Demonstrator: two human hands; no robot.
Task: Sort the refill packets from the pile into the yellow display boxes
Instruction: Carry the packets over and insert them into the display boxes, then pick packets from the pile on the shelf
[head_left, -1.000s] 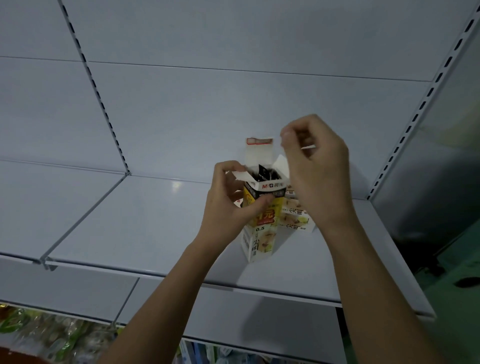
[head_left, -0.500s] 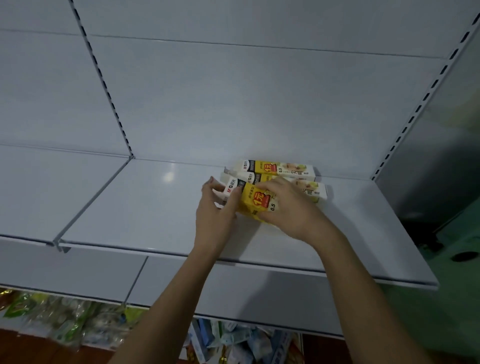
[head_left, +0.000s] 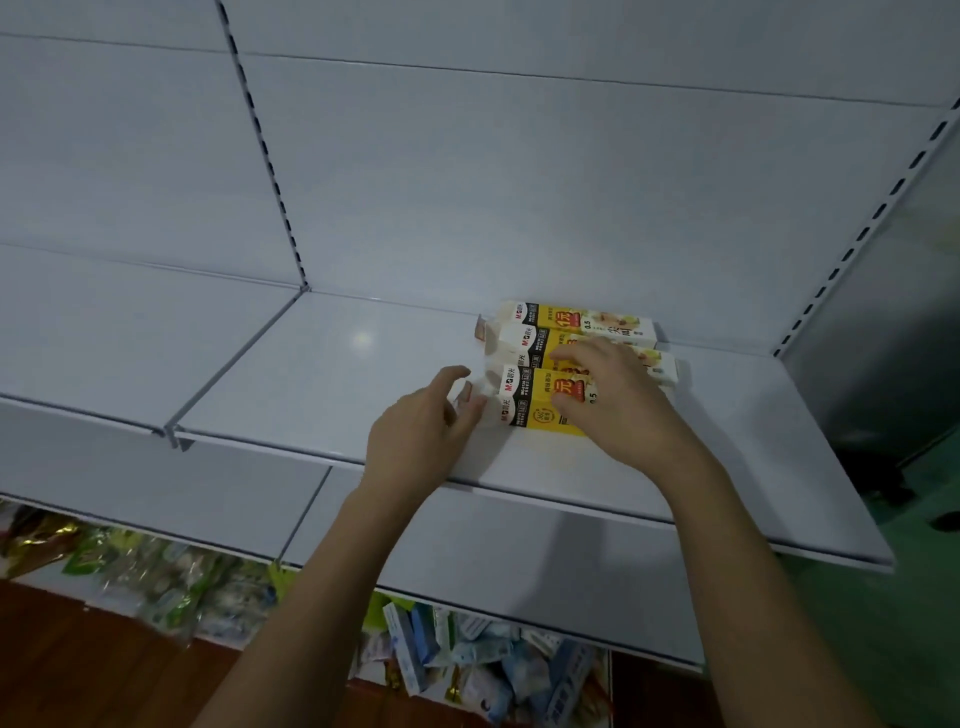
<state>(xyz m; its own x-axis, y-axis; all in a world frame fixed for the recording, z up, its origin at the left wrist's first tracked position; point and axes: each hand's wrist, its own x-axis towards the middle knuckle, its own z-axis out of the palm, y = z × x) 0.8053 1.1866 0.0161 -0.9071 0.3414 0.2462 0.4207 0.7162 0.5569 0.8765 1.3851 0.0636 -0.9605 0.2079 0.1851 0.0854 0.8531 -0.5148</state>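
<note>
Box (head_left: 535, 402) now lies flat (formerly upright, open).

A shop: white slotted retail shelving (head_left: 395, 358), packaged goods (head_left: 483, 660) heaped on the floor below

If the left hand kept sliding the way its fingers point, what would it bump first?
Probably the white end of the nearest yellow box; the left hand has its fingertips right beside it, perhaps already touching.

Three yellow display boxes (head_left: 540, 400) lie flat side by side on the shelf (head_left: 322, 374), white ends pointing left.
</note>
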